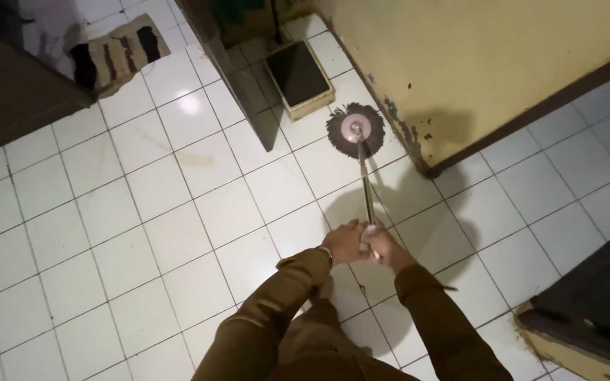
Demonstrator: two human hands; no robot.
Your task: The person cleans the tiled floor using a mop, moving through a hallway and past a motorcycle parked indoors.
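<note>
White tiled floor (142, 212) fills frame. Left hand (344, 242) and right hand (384, 245) both clenched around mop handle (366, 190), steadying round mop head (355, 130) flat, upper centre, near yellow wall (460, 56).

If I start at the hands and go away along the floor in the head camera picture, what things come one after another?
Left hand and right hand gripping the handle → metal mop pole → round dark mop head on the white tiled floor → flat black scale near the yellow wall.
</note>
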